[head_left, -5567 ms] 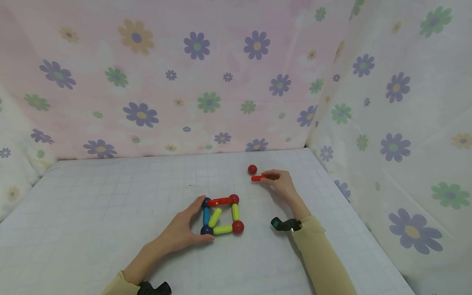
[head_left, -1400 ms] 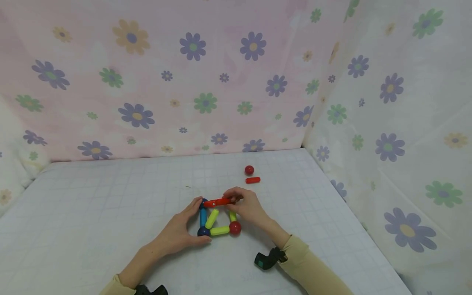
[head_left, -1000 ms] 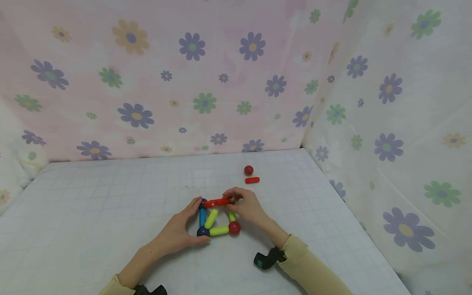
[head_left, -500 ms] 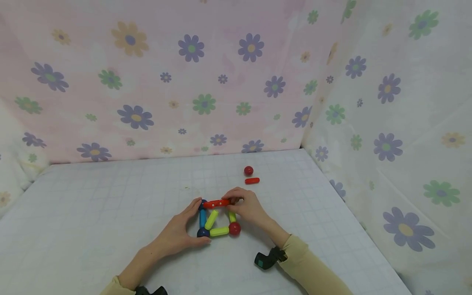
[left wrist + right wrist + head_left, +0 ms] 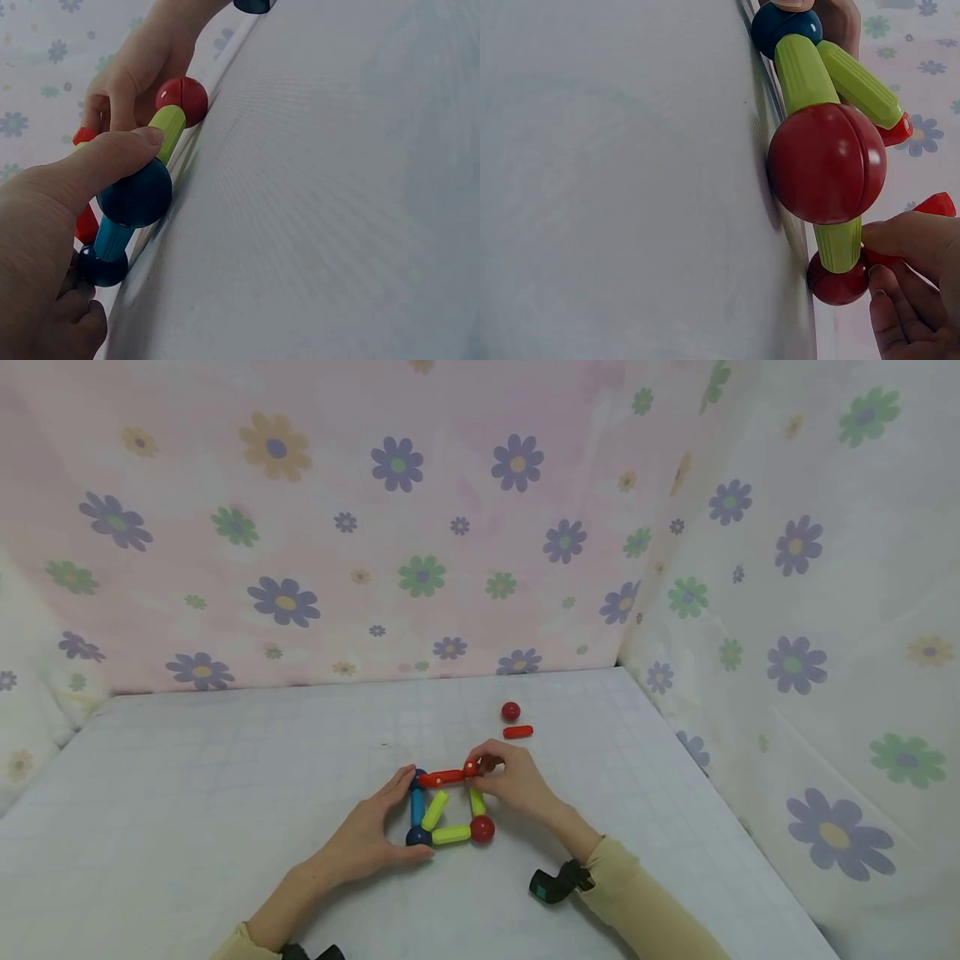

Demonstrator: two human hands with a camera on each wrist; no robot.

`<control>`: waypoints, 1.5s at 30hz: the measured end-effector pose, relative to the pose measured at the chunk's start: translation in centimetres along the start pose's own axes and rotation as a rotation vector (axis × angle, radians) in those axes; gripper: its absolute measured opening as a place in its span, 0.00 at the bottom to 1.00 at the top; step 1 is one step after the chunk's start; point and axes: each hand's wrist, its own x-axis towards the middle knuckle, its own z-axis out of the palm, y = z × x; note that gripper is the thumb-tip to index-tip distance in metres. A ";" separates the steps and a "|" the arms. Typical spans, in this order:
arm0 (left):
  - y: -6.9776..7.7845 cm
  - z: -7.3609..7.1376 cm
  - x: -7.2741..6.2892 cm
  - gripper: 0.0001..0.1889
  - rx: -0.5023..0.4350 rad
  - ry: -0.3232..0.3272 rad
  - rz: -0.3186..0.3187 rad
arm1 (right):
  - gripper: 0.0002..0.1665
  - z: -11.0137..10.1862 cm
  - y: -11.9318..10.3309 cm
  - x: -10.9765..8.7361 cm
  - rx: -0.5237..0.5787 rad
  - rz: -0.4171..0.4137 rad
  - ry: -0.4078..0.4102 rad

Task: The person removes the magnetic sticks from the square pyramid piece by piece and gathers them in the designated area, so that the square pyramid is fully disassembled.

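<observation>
On the white table lies a four-sided frame of magnetic rods and balls. Two blue balls [image 5: 419, 837] form its left corners, red balls [image 5: 482, 829] its right ones. A blue rod [image 5: 417, 808], yellow-green rods [image 5: 452, 835] and a red rod [image 5: 448, 776] are among its sides. Another yellow-green rod [image 5: 435, 810] rises from the near blue ball. My left hand [image 5: 367, 835] holds the left side, thumb on the near blue ball, fingertips at the far one. With thumb and fingers my right hand [image 5: 517, 777] pinches a red rod [image 5: 936, 204] at the far right red ball [image 5: 838, 281].
Behind the frame, a loose red ball [image 5: 511, 711] and a loose red rod [image 5: 517, 732] lie on the table [image 5: 225, 760]. Flowered cloth [image 5: 420, 527] hangs along the back and sides.
My right hand has come from beside the loose red ball to the frame's far right corner with a red rod. In the last half second that rod's dotted tip has shifted right.
</observation>
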 end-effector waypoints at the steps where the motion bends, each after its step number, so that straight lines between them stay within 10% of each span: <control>1: 0.0 0.0 0.0 0.59 -0.002 -0.001 0.000 | 0.16 -0.1 0.1 -0.1 -0.002 -0.002 0.003; 45: 0.1 0.1 0.2 0.59 0.030 0.001 -0.017 | 0.14 -1.5 2.4 -1.0 0.029 0.156 0.030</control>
